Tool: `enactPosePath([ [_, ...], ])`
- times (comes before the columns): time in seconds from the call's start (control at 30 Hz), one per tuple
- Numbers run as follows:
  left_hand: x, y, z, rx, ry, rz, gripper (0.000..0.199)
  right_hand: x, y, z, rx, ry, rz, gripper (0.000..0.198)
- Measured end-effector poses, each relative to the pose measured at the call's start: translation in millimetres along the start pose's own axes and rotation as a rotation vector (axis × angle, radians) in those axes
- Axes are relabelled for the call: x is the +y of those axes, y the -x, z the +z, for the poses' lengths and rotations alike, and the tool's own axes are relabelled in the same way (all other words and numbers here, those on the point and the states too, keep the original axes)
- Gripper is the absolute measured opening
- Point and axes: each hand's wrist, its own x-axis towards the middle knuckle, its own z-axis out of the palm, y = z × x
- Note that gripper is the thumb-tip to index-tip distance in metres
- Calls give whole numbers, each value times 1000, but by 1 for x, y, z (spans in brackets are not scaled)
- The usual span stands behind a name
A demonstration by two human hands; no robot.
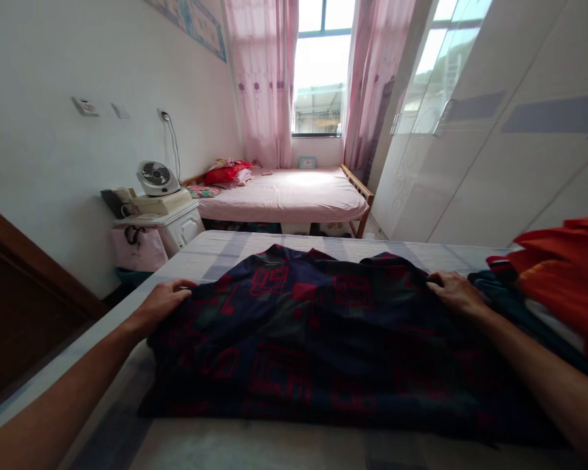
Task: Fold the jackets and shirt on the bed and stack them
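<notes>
At lower centre, the left hand (163, 305) and right hand (455, 292) pinched a dark patterned cloth (298, 339) between their fingers (181, 284). At left stood a pink bag (147, 253), contents hidden.

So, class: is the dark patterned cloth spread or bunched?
Spread, wrinkled: the cloth reaches from left hand to right hand. Hidden folds underneath: cannot tell.

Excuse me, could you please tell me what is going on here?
A person is handling a dark navy cloth with red geometric patterns, spread somewhat rumpled over a pale, blue-banded bed sheet. The left hand is at the cloth's left edge and the right hand at its upper right, both seeming to pinch the fabric. Over to the right lies a heap of bright orange and dark teal fabric.
</notes>
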Motion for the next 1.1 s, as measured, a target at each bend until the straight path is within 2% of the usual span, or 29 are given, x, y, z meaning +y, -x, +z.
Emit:
enactPosePath([
  [0.07, -3, -6, -7, 58, -122, -49, 49, -3, -3, -5, -45, 72, 51, 33],
  [0.13, 2, -17, -14, 76, -166, 0, 54, -8, -11, -11, -48, 49, 55, 39],
  [0.27, 45, -54, -13, 41, -159, 183, 59, -26, -32, -23, -101, -242, -51, 47],
  [0.4, 102, -95, 9, -68, -103, 288, 56, -57, -49, -34, -209, -373, -124, 45],
  [0.5, 134, -119, 32, -72, -82, 284, 63, -84, -57, -35, -306, -310, -157, 53],
  [0.57, 148, -127, 46, -36, -87, 269, 57, -98, -61, -31, -375, -196, -162, 49],
  [0.67, 156, -125, 62, 91, -84, 239, 39, -108, -65, -24, -406, -54, -179, 34],
  [0.77, 152, -118, 72, 252, -31, 184, 44, -104, -64, -23, -256, -37, -147, 33],
  [0.83, 146, -116, 75, 273, 27, 170, 44, -97, -60, -28, -219, -77, -120, 35],
  [0.93, 142, -120, 75, 182, 131, 188, 40, -88, -53, -41, -393, -208, -173, 36],
  [1.03, 146, -124, 69, 22, 265, 180, 40, -88, -48, -53, -601, -312, -216, 37],
  [1.1, 152, -123, 62, -100, 370, 150, 39, -92, -48, -56, -654, -299, -194, 37],
])
